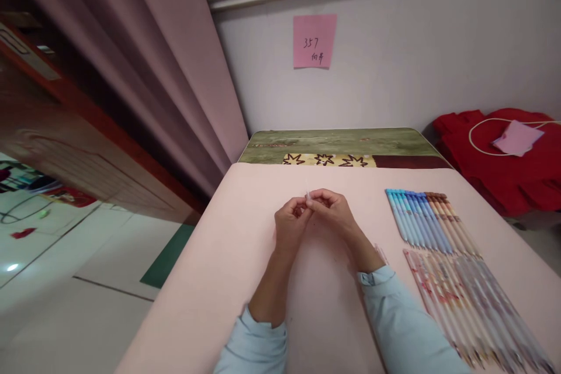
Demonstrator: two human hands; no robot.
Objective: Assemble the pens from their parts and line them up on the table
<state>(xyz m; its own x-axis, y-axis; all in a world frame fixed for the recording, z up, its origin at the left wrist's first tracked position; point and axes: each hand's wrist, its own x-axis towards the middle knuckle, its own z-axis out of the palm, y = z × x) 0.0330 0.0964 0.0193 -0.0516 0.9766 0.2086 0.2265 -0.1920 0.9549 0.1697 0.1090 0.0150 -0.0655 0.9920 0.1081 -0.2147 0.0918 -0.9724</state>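
Note:
My left hand (291, 219) and my right hand (331, 209) meet over the middle of the pink-covered table (245, 245), fingertips pinched together. Between them is a thin, pale, pen-like piece (307, 191); its narrow whitish end points up and away, and the fingers hide the rest. Whether it is a whole pen or one part, I cannot tell. To the right of my hands lies a row of blue and brown pens (418, 219), side by side. Nearer to me is a second row of pale, patterned pens (468, 304). Partly behind my right forearm shows another slim pinkish item (381, 254).
A green patterned surface (350, 140) lies beyond the table cover, against the wall. A pink note (314, 41) is stuck on the wall. Red cloth (504, 169) with a pale cord is at the right. A curtain (175, 58) and wooden door (100, 146) stand at the left.

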